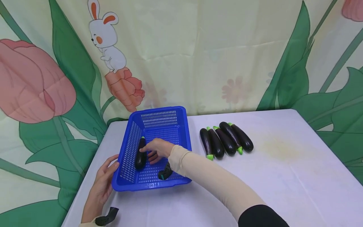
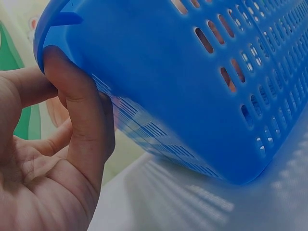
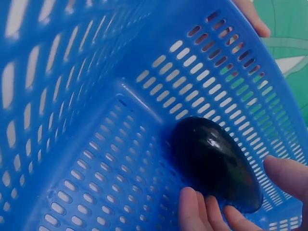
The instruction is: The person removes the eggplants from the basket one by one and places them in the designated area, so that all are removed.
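We reach our right hand point(image 1: 158, 150) into the blue basket point(image 1: 181, 132), fingers curled round the eggplant point(image 1: 141, 154) lying on the basket floor beside its left wall. Our left hand point(image 1: 105, 176) grips the basket's near-left corner, thumb over the rim. Five more eggplants point(image 1: 225, 141) lie in a row on the white table point(image 1: 283, 176), just right of the basket. Open tabletop spreads to the right and near us. We can read no writing or label.
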The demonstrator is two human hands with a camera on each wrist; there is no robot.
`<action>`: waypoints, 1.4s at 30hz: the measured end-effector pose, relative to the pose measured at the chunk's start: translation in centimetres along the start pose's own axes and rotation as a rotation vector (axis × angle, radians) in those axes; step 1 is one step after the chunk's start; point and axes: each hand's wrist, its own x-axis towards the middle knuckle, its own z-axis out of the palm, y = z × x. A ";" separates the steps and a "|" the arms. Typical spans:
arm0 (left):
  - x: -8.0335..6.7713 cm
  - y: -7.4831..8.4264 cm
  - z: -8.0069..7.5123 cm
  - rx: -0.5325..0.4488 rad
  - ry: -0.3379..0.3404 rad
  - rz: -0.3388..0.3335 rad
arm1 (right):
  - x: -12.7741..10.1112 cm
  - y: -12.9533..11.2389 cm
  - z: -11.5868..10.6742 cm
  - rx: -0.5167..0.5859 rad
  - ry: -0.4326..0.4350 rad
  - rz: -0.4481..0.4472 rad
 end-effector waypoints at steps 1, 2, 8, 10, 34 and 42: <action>0.0 0.0 0.0 0.001 -0.002 0.000 | 0.1 0.0 0.0 0.004 -0.005 0.004; 0.1 0.0 0.0 0.002 -0.004 -0.001 | 0.2 0.0 0.0 0.010 -0.010 0.007; 0.1 0.0 0.1 0.006 0.006 -0.009 | 0.4 -0.2 0.1 0.058 -0.045 0.030; 0.1 0.0 0.1 0.008 0.012 -0.012 | 0.4 -0.2 0.2 0.084 -0.054 0.037; 0.2 0.0 0.1 0.006 0.003 0.006 | -0.6 -1.5 -0.9 0.099 -0.190 0.042; 0.2 0.0 0.0 -0.012 -0.001 0.001 | -3.4 -3.2 -3.2 0.030 -0.301 0.007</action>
